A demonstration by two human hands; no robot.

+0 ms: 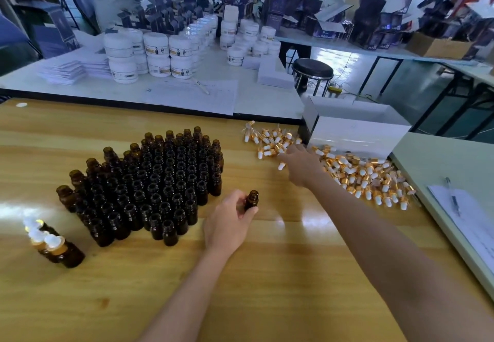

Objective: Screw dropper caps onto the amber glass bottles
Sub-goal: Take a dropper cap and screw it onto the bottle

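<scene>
My left hand [230, 218] grips one open amber bottle [252, 200] upright on the wooden table [267, 275]. My right hand [299, 165] reaches into the pile of gold-and-white dropper caps [361, 178]; a dropper cap [281, 166] shows at its fingers, and whether they pinch it is unclear. A dense block of uncapped amber bottles [160, 181] stands left of my left hand. Three capped bottles [53, 245] stand at the near left.
A white box [358, 133] lies behind the caps. A light table with paper and a pen [453, 197] adjoins on the right. Beyond the far edge, a white table holds white jars [160, 53]; a black stool [312, 70] and another person are farther back.
</scene>
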